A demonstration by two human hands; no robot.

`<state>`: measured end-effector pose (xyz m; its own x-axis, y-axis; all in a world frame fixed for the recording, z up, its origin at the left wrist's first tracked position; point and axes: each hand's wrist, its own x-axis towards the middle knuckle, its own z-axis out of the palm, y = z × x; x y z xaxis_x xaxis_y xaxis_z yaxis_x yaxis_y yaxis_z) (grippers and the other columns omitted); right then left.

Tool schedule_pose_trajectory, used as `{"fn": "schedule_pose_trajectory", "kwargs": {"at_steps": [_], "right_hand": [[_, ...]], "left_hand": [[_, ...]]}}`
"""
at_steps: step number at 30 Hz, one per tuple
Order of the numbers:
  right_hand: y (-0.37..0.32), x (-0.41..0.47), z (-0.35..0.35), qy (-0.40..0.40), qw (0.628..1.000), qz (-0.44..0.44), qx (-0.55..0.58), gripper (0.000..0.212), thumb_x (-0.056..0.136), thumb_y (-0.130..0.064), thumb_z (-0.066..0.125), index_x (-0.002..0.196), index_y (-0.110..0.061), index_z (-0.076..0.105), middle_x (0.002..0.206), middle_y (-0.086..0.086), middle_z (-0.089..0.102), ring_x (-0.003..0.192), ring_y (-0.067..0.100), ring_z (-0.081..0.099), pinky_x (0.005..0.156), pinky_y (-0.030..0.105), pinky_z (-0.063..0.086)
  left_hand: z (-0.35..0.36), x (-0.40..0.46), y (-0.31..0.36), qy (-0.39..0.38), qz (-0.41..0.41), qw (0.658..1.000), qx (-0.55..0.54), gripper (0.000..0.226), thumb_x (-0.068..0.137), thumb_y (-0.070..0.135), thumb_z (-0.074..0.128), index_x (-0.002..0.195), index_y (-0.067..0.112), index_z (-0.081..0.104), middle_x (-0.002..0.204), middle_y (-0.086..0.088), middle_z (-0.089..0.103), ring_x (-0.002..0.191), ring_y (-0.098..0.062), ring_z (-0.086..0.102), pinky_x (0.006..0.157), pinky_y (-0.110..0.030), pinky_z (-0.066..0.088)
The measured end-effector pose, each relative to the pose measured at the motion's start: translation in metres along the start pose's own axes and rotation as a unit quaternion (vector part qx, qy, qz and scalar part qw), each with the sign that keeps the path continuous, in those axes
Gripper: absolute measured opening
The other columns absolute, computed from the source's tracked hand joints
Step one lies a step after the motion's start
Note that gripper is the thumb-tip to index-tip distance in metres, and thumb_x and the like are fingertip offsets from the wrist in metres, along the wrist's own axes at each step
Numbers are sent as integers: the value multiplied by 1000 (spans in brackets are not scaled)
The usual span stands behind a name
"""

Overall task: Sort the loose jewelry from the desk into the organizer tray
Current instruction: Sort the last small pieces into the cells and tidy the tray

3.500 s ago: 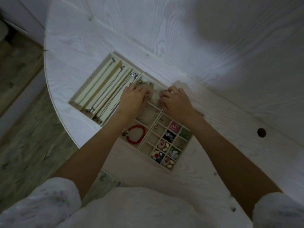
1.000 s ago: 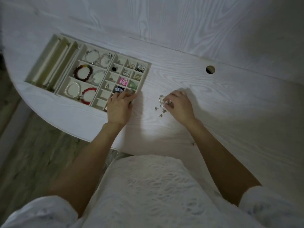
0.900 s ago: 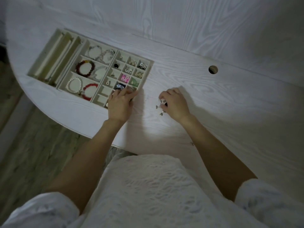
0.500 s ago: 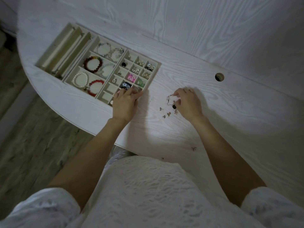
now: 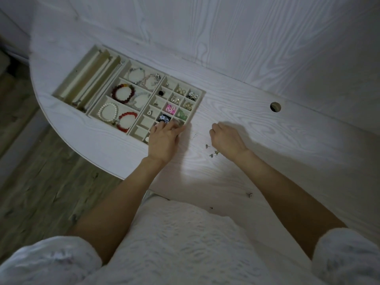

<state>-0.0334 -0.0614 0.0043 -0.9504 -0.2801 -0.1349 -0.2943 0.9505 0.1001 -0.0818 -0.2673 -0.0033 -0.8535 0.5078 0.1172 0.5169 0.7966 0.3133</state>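
A beige organizer tray (image 5: 199,105) lies on the white desk at the left. It has long slots, bracelet compartments holding a pearl bracelet (image 5: 108,112) and a red bracelet (image 5: 126,121), and a grid of small cells with earrings. My left hand (image 5: 164,138) rests on the tray's near right corner, fingers laid flat over the small cells. My right hand (image 5: 226,138) hovers just right of the tray with its fingers curled under; what they pinch is hidden. Several loose earrings (image 5: 212,152) lie on the desk beside my right wrist.
A round cable hole (image 5: 275,106) sits in the desk at the back right. One small stray piece (image 5: 250,195) lies near the front edge. The desk's curved edge (image 5: 82,155) drops to wooden floor at the left. A white panel rises behind the desk.
My right hand pinched a pale piece out of the loose pile and moved left toward the tray, leaving the other pieces by my wrist. My left hand stayed on the tray corner.
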Motion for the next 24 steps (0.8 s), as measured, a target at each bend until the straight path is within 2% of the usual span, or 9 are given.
{"fn": "schedule_pose_trajectory", "kwargs": {"at_steps": [3,5,8,11,13,15,19,22,24], "right_hand": [[7,5,5,13,1000,-23,11,30,45,12,73,55,-7,52,58,8,50,47,20,47,38,23,26],[14,2,4,38,996,-9,85,22,59,8,74,63,-6,58,64,8,55,53,22,52,39,25,35],[32,-6,1,99,969,75,215,13,79,-3,68,91,-8,65,89,6,62,82,25,58,57,32,48],[42,-5,2,87,968,81,220,25,77,-5,72,101,-10,69,104,8,61,98,27,54,77,34,47],[40,2,4,66,975,32,211,27,72,-3,75,98,-10,71,101,7,63,95,28,55,79,34,45],[37,10,7,74,980,-27,180,19,68,-1,78,85,-9,73,90,6,66,83,29,58,73,33,48],[36,24,10,64,989,-119,56,20,64,6,77,71,-8,65,75,4,61,69,23,55,62,30,49],[36,29,7,51,985,-159,-29,17,63,5,74,64,-5,60,65,7,55,60,22,51,55,30,47],[36,33,5,42,984,-171,-20,18,57,4,73,59,-5,57,59,8,52,54,22,50,50,29,46]], "left_hand": [[2,0,-1,-5,-2,1000,3,40,84,6,64,120,23,65,109,-2,63,86,-30,53,78,-41,40],[1,0,-1,-10,-6,1000,4,41,84,6,63,122,23,64,111,-1,63,87,-29,52,79,-41,38],[0,2,-1,-23,-8,1000,3,41,86,9,61,124,25,62,115,0,61,92,-28,51,81,-40,36],[0,2,-2,-29,-12,999,5,42,87,9,60,125,25,62,116,1,61,92,-28,51,81,-39,35],[1,2,-3,-31,-11,999,7,42,87,10,61,125,26,62,116,1,60,92,-27,50,81,-39,35],[1,2,-2,-28,-10,1000,9,41,87,10,61,125,26,62,114,1,60,91,-27,50,81,-39,36],[0,1,-1,-20,-12,1000,8,40,87,9,62,124,25,63,111,1,61,88,-26,51,77,-37,36],[0,1,0,-27,-13,999,19,43,87,9,62,126,27,60,114,3,59,89,-24,49,77,-35,34],[-1,2,-1,-30,-17,999,22,45,87,8,61,127,27,59,116,3,58,91,-24,48,78,-35,33]]}}
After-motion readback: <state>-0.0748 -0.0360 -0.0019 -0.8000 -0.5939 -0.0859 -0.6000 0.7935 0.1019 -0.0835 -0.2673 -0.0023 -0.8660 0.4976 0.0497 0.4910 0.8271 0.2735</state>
